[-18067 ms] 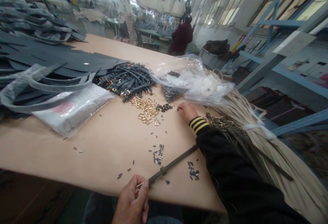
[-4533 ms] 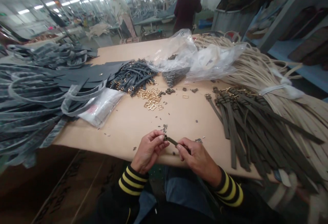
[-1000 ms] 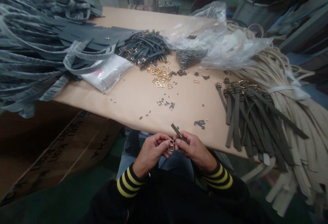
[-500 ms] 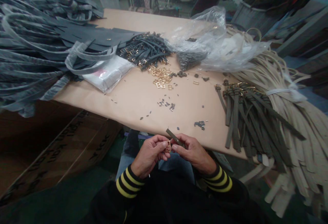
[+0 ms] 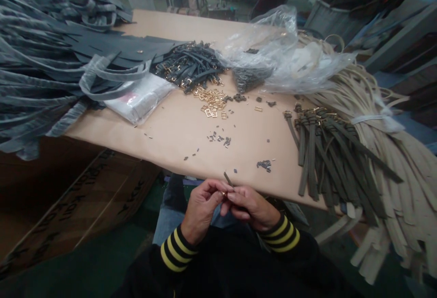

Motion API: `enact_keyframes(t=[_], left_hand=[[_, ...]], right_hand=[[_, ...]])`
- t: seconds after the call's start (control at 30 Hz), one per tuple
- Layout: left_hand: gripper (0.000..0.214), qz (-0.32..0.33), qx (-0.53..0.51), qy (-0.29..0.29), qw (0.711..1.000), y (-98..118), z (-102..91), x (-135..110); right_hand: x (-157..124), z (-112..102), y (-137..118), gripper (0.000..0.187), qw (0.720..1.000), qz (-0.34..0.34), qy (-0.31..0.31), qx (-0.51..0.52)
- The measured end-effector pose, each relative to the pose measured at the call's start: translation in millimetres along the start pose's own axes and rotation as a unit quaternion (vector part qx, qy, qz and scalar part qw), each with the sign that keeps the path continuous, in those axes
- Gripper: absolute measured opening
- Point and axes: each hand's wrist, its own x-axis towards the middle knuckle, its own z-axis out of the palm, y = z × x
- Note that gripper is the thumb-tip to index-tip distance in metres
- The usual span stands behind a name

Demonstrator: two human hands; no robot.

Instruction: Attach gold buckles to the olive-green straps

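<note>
My left hand (image 5: 203,204) and my right hand (image 5: 248,205) meet just below the table's near edge, over my lap. Both are closed in a pinch around the end of a thin olive strap (image 5: 227,179) and a small gold buckle (image 5: 223,193), which is mostly hidden between the fingertips. The strap's tip sticks up above the fingers. A loose pile of gold buckles (image 5: 211,100) lies on the brown paper-covered table (image 5: 177,125). To the right lies a pile of olive straps with buckles (image 5: 324,148).
Dark grey straps (image 5: 37,70) are heaped on the left, a clear packet (image 5: 139,98) beside them. Short dark buckled straps (image 5: 187,66), a plastic bag (image 5: 273,57) of dark parts and cream straps (image 5: 382,120) sit farther back and right. Small dark bits (image 5: 218,138) dot the table. Cardboard (image 5: 68,198) lies below left.
My hands have closed in tighter. The buckle that showed between the fingers is now nearly covered, and less of the strap's tip sticks up.
</note>
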Motion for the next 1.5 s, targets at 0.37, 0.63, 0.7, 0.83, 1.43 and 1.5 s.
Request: enact_keyframes(t=[0.37, 0.63, 0.7, 0.83, 1.43, 1.5], left_hand=[[0.025, -0.084, -0.013, 0.050, 0.995, -7, 1.3, 2], [0.024, -0.147, 0.044, 0.031, 0.988, -4, 0.9, -1], [0.026, -0.168, 0.038, 0.029, 0.985, -3, 0.1, -2], [0.027, -0.192, 0.028, 0.025, 0.981, -2, -0.8, -3], [0.014, -0.234, -0.059, 0.035, 0.970, -6, -11.1, -4], [0.013, -0.236, -0.057, 0.034, 0.970, -6, -10.7, -5]], right_hand=[[-4, -9, -4, 0.032, 0.978, -0.044, 0.130, -0.159], [-7, -11, -3, 0.026, 0.941, -0.067, 0.116, -0.309], [-7, -12, -1, 0.026, 0.941, -0.060, 0.113, -0.313], [-9, -13, 1, 0.027, 0.936, -0.046, 0.118, -0.327], [-30, -19, 13, 0.029, 0.977, 0.009, 0.089, -0.194], [-31, -20, 14, 0.029, 0.984, 0.012, 0.072, -0.162]])
